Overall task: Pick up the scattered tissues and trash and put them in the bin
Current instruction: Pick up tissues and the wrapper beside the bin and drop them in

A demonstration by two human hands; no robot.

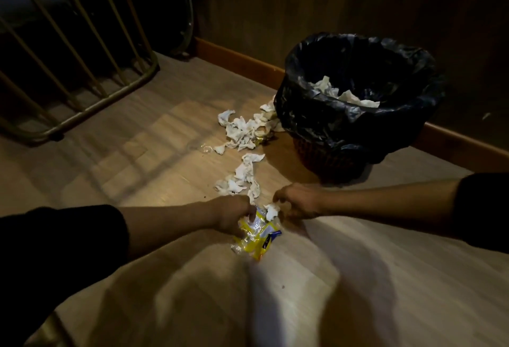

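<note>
A bin [325,154] lined with a black bag stands by the wall at the right, with white tissues [344,93] inside. Crumpled white tissues [243,129] lie heaped on the wooden floor against the bin's left side. A second trail of tissues [242,176] runs toward my hands. My left hand [234,216] is closed on a crinkled yellow and clear plastic wrapper [256,239] low over the floor. Just to its right, my right hand [298,202] pinches a small white tissue [272,211] with its fingertips.
A brass-coloured metal railing frame [82,71] stands at the back left. A wooden skirting board [239,63] runs along the dark wall behind the bin. A small clear plastic scrap [205,149] lies left of the tissue heap.
</note>
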